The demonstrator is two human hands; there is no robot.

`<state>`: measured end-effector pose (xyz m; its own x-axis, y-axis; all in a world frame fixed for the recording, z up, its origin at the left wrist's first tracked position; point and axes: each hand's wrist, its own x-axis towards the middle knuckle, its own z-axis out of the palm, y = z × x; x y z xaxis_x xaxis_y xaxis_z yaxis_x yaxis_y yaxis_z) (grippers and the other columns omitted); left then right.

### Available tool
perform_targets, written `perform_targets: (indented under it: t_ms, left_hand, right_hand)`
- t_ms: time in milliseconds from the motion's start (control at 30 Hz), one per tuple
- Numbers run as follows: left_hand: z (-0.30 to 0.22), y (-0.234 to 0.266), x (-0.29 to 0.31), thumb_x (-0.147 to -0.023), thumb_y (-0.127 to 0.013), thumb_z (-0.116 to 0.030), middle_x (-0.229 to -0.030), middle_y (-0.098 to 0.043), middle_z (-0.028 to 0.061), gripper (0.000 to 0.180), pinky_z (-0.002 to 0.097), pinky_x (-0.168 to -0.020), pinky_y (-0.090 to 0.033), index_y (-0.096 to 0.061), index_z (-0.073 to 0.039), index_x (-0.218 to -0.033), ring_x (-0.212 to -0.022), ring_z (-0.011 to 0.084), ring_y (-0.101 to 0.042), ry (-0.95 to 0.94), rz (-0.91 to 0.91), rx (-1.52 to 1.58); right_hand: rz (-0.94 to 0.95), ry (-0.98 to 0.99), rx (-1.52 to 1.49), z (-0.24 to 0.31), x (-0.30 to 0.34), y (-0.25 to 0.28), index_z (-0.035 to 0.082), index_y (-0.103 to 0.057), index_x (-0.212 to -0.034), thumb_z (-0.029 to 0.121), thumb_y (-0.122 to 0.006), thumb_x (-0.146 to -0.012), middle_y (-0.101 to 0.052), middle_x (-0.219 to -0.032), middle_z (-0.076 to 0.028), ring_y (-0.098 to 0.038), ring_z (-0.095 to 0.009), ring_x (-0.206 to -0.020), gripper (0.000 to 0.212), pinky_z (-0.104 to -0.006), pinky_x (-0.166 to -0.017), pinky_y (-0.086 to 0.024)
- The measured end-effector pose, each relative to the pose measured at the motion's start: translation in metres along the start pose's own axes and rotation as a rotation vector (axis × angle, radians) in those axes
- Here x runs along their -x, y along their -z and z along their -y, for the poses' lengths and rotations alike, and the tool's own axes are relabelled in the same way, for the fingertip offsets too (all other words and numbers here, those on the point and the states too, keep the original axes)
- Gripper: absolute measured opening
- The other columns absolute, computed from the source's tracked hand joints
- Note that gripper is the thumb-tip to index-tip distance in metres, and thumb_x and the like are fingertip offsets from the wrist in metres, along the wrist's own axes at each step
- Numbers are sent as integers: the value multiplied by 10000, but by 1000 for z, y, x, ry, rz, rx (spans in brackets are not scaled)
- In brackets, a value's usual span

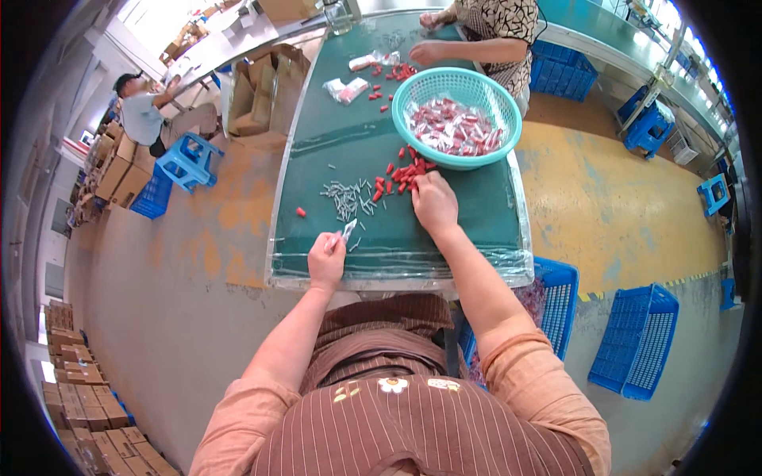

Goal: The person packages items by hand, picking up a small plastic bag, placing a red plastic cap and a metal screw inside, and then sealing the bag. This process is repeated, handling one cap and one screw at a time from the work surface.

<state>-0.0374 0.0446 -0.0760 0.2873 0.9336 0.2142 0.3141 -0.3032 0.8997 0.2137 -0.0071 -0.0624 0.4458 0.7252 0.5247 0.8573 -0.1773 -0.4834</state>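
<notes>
My left hand (325, 260) is closed near the front edge of the green table, pinching a small clear plastic bag (348, 230) that sticks up past the fingers. Just beyond it lies a loose heap of small grey metal pins that look like screws (346, 200). My right hand (435, 203) reaches to the near side of a pile of small red plastic pieces (405, 173). Its fingers are bent together at the pile, and the fingertips are too hidden to show what they hold. One red piece (301, 212) lies apart, at the table's left.
A turquoise basket (456, 159) full of packed red pieces stands beyond my right hand. Across the table (309, 170), a co-worker's hand (429, 52) is near more red pieces and bags (347, 90). Blue crates (633, 341) sit on the floor at right; a cardboard box (252, 95) stands left.
</notes>
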Motion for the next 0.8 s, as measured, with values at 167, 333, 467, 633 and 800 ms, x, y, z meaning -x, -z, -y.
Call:
perform_targets:
  t_ms: [167, 333, 467, 633, 800]
  left_hand:
    - [-23, -16, -3, -846, -623, -123, -655, -519, 39, 104, 258, -563, -407, -580, -37, -808, -596, 96, -467, -76, 20, -157]
    - [4, 15, -7, -857, -584, -126, -764, -593, 91, 121, 336, -656, -453, -603, -18, -806, -718, 200, -562, -251, 49, -326]
    - [46, 23, -18, -871, -570, -51, -787, -556, 59, 78, 279, -690, -457, -573, 23, -895, -730, 161, -533, -120, 79, -237]
    - [21, 6, -14, -900, -552, -62, -776, -515, 32, 108, 260, -631, -436, -562, 31, -953, -668, 128, -484, -187, 113, -208]
    - [40, 8, -24, -899, -556, -61, -783, -523, 38, 126, 236, -590, -423, -573, 32, -982, -637, 110, -475, -267, 54, -208]
  right_hand:
    - [-36, 8, -39, -9, 9, 27, 42, -598, -766, 102, -610, -739, -572, -812, -129, -576, -299, -803, 67, -402, -714, -481]
    - [-65, 100, 44, 24, 7, 18, 103, -585, -671, 157, -552, -738, -607, -724, -95, -596, -272, -698, 92, -400, -643, -487]
    - [-67, 39, -93, 20, 17, -8, 87, -596, -738, 141, -544, -796, -563, -815, -74, -588, -250, -791, 96, -365, -711, -468]
    - [-109, 78, -7, 8, 32, 5, 86, -594, -749, 132, -539, -771, -560, -823, -72, -574, -221, -831, 75, -335, -768, -469]
    - [-66, 101, 57, 19, 35, 3, 83, -589, -713, 135, -543, -754, -555, -831, -72, -570, -223, -835, 81, -325, -773, -469]
